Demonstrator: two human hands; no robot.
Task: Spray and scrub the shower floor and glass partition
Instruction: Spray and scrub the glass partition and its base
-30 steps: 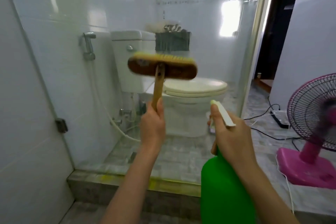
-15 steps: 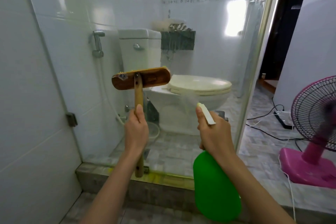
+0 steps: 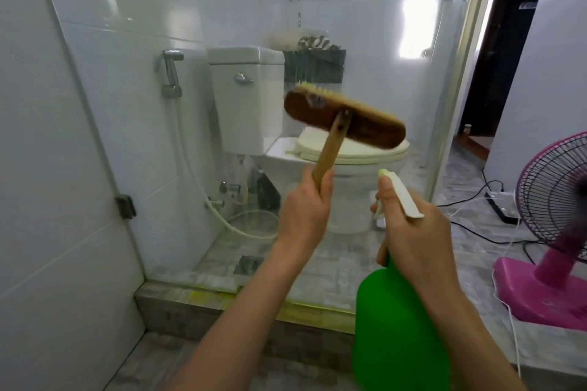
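Observation:
My left hand (image 3: 306, 209) grips the wooden handle of a scrub brush (image 3: 344, 119). The brown brush head is raised and tilted, its pale bristles turned toward the glass partition (image 3: 158, 124). My right hand (image 3: 413, 232) holds the neck of a green spray bottle (image 3: 397, 333), a finger on its white trigger head, nozzle aimed at the glass. Behind the glass lies the grey tiled shower floor (image 3: 336, 263), above a raised step with a yellow-stained edge (image 3: 222, 295).
A white toilet (image 3: 349, 187) and a bidet sprayer with hose (image 3: 171, 76) stand behind the glass. A glass bowl (image 3: 254, 222) sits on the floor by the hose. A pink fan (image 3: 559, 216) and cables (image 3: 482, 228) are at the right. An open doorway (image 3: 508, 41) lies beyond.
The brush head swung from the left, up and to the right, and now tilts down to the right. The spray bottle stayed in my right hand, shifting slightly.

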